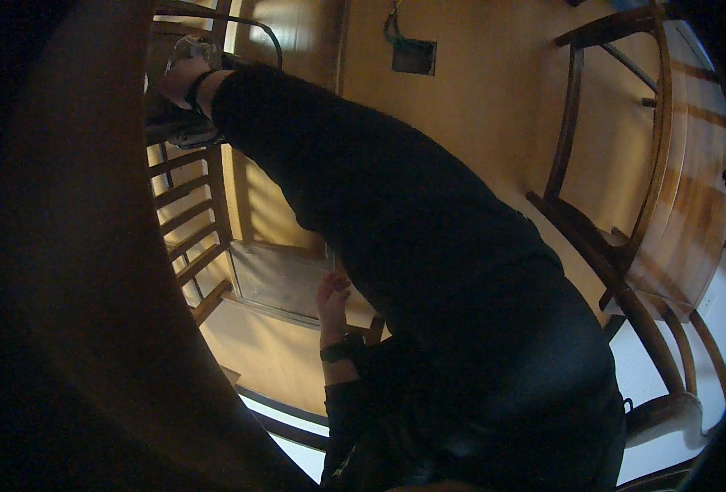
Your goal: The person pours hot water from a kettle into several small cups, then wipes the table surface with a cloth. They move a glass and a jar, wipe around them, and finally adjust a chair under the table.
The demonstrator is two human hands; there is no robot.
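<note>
My right arm in a black sleeve stretches across to the upper left, past a dark wooden edge. My right hand, with a dark band at the wrist, is at a clear, shiny object, perhaps a glass or plastic container. The fingers are mostly hidden, but the hand appears to grip it. My left hand is lower down, beside the right sleeve, its fingers curled. A dark band circles that wrist too. Whether the left hand holds something cannot be told. Just beyond it shows a narrow pale edge, too dim to name.
A dark wooden surface fills the left side. Beyond it stands a slatted wooden chair. Another wooden chair is at the right, by a wooden cabinet or box. The wood-coloured floor has a dark square opening with wires.
</note>
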